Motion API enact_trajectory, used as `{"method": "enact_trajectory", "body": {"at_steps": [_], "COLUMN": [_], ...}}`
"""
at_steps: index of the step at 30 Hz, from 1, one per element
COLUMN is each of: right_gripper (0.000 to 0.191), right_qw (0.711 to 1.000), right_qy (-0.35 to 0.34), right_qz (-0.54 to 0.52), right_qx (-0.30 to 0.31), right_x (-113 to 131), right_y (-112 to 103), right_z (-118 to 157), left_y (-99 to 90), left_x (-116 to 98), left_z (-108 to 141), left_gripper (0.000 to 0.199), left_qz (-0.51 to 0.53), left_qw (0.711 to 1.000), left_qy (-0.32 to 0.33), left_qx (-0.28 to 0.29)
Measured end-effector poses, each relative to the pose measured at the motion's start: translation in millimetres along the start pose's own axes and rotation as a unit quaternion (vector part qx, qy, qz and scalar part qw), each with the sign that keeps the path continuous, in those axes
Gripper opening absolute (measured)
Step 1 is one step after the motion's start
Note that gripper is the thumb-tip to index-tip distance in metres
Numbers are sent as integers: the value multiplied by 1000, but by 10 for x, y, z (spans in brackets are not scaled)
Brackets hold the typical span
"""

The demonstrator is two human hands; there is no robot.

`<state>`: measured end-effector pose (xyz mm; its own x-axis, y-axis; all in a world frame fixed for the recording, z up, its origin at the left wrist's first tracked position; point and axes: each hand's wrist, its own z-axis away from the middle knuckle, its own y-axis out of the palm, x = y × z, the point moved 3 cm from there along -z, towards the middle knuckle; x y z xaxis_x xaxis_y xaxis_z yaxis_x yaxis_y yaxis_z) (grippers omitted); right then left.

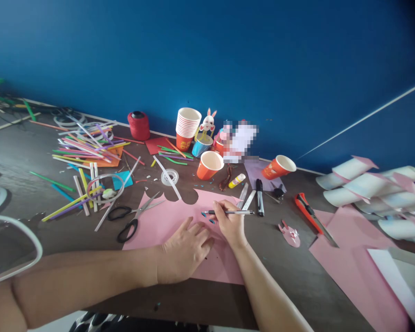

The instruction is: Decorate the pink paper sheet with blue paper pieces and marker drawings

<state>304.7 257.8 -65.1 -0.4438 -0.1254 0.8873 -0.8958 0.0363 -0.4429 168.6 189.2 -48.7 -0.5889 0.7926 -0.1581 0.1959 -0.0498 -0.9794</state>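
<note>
In the head view, the step in hand looks like marking the pink paper sheet [159, 226], which lies on the desk [276, 286] under both hands, curved bites cut from its far edge. The right hand [230, 223] pinches a slim pen [240, 212], tip pointing left — whether it touches the paper, I cannot tell. The left hand [186, 251] lies palm-down on the sheet, fingers slightly spread, no object visible in it. Spread scissors [137, 213] overlap the sheet's left side. The next stroke calls for steady left-hand pressure — and a light pen grip.
</note>
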Motion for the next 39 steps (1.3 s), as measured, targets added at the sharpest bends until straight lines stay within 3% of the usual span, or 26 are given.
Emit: {"method": "enact_trajectory", "body": {"at_steps": [39], "right_gripper": [30], "right_qw": [1000], "right_qy": [-4], "right_qz": [7], "right_qx": [-13], "right_x": [39], "right_y": [-37], "right_z": [4], "left_y": [-31], "left_x": [5], "left_z": [-11], "left_gripper": [34], "left_qz": [-8], "left_qw": [1000], "left_qy": [-5], "left_qx": [-3]}}
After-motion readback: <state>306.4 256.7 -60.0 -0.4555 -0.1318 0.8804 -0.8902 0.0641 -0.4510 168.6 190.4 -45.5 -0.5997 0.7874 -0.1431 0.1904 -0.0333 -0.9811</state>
